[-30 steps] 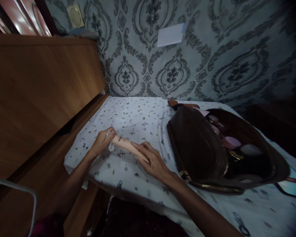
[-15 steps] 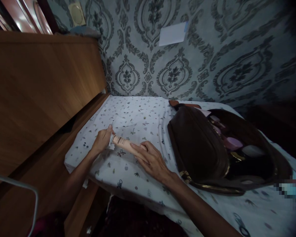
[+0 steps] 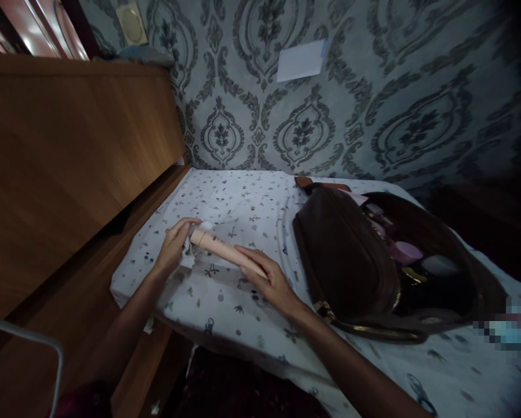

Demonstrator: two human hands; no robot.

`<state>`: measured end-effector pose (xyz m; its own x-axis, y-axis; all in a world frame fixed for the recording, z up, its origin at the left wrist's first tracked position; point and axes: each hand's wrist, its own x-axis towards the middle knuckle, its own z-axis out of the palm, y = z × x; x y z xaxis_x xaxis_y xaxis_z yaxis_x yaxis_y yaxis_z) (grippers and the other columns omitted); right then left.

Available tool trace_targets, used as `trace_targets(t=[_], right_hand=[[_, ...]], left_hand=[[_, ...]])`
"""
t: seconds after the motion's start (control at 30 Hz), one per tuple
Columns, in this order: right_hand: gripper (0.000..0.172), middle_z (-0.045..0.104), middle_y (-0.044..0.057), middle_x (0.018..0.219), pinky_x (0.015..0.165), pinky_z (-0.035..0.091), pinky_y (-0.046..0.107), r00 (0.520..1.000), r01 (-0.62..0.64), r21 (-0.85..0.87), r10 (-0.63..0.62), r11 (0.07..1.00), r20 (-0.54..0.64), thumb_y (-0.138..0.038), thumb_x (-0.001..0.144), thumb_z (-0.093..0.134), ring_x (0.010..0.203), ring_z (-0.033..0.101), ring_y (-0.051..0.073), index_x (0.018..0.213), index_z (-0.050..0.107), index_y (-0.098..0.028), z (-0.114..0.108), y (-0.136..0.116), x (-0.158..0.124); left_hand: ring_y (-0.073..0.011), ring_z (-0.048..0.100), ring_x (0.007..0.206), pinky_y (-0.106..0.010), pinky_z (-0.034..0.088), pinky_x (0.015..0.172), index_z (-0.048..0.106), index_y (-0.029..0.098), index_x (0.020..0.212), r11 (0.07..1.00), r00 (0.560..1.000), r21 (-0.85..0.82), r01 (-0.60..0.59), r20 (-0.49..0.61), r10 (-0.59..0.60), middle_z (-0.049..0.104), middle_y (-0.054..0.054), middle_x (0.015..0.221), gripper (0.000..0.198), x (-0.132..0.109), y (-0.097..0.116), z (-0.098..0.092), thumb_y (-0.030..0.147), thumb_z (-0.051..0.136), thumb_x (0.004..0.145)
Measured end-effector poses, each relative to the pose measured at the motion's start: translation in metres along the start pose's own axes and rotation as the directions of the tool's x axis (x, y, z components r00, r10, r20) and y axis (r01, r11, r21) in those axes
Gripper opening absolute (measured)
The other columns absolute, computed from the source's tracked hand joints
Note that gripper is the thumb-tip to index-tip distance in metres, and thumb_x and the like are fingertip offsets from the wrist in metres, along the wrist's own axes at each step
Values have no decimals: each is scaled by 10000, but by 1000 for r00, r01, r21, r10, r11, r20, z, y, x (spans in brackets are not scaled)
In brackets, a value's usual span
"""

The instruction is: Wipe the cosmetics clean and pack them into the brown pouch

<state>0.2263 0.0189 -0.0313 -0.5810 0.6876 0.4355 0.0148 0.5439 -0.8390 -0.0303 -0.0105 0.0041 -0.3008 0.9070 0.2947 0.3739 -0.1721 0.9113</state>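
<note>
My right hand [image 3: 271, 281] grips the near end of a long peach-coloured cosmetic tube [image 3: 221, 248], held low over the patterned white sheet [image 3: 243, 209]. My left hand [image 3: 173, 247] is closed on a small white tissue [image 3: 186, 255] and presses it against the tube's far end. An open brown bag [image 3: 351, 261] lies just to the right of my right hand, with several small cosmetic items [image 3: 404, 252] showing inside it.
A tall wooden panel [image 3: 69, 151] rises along the left, with a wooden ledge under it. Patterned wallpaper with a white paper note [image 3: 299, 60] stands behind the sheet. A curved grey bar [image 3: 47, 348] sits at the bottom left. The far right is dark.
The tube has lifted and tilted a little, its far end now higher. My left hand slid the tissue from over the tube's end to its side.
</note>
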Motion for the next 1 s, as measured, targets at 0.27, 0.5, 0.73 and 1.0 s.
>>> trace_targets(t=[0.27,0.5,0.73,1.0], right_hand=[[420,666,106,1208,930,506,408,999,-36,-4,36,999,-10,-381,963,548,1089,631,260,1366,601,-275,0,0,0],[432,587,60,947,778,505,361,997,70,-139,-72,988,-5,-322,963,562,865,586,215,1392,579,-283,2,1,-3],[425,589,52,936,769,490,350,999,33,-115,-37,993,-33,-321,959,569,852,583,210,1380,583,-262,0,2,-2],[433,572,52,962,765,497,354,996,71,-152,-78,986,-35,-316,955,580,867,578,210,1388,581,-293,1,4,-3]], left_hand=[[-262,575,1147,-296,414,994,643,194,1201,992,949,50,-119,298,99,661,-67,1197,484,-5,7,-16,539,607,864],[-138,448,600,-255,388,593,536,188,702,997,984,47,55,165,-62,496,27,609,536,-4,-7,-7,703,498,845],[-201,615,838,-268,473,743,648,175,1164,997,974,-48,65,220,-53,676,-50,903,566,-8,-1,-14,640,547,859],[-181,586,808,-246,459,698,619,186,1142,998,951,-9,64,305,-58,654,-50,948,490,-8,-3,-24,578,629,848]])
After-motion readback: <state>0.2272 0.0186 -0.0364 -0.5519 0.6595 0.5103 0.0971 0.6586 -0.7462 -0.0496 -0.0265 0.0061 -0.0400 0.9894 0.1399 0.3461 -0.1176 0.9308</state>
